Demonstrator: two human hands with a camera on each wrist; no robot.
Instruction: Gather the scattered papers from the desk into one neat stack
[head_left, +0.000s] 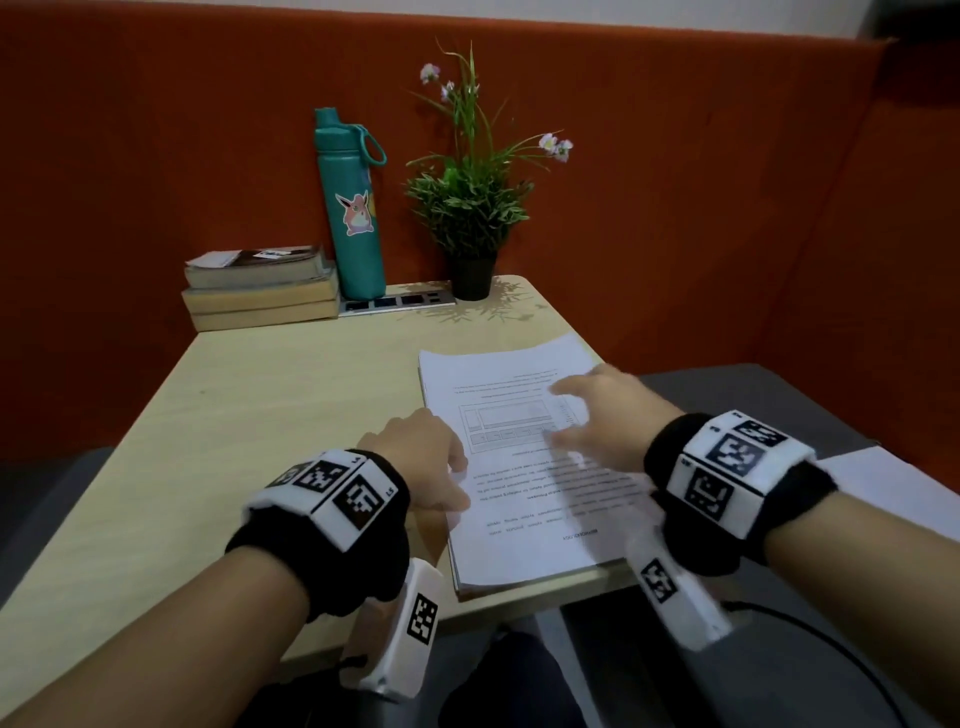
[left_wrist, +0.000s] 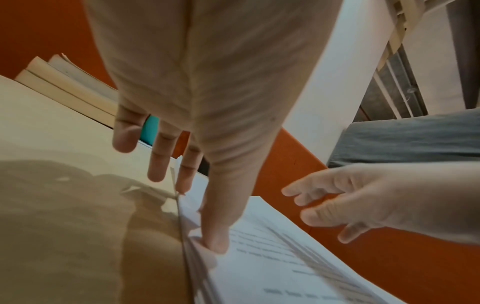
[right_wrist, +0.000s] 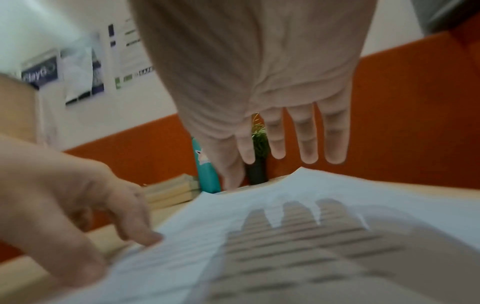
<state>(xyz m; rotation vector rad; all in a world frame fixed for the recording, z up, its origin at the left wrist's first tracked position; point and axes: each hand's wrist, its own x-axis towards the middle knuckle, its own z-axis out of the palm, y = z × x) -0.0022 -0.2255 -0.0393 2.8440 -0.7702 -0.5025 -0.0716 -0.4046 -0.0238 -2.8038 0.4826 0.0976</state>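
At the desk's (head_left: 291, 384) near right edge, paper stack (head_left: 519, 499) lengthwise away; left hand (head_left: 421, 462) thumb-touching, right hand (head_left: 608, 415) spread above, neither gripping.

Stack of papers (head_left: 519, 467): white printed sheets, one pile, lying flat on the desk (head_left: 260, 415) at its right side. Top sheet carries lines of text and a boxed diagram, printed upside down to the viewer. Near end reaches the desk's front edge; right side runs along the desk's right edge. Left edge shows several layered sheets (left_wrist: 192, 246), slightly uneven. Far corner lifts a little (right_wrist: 301, 170).
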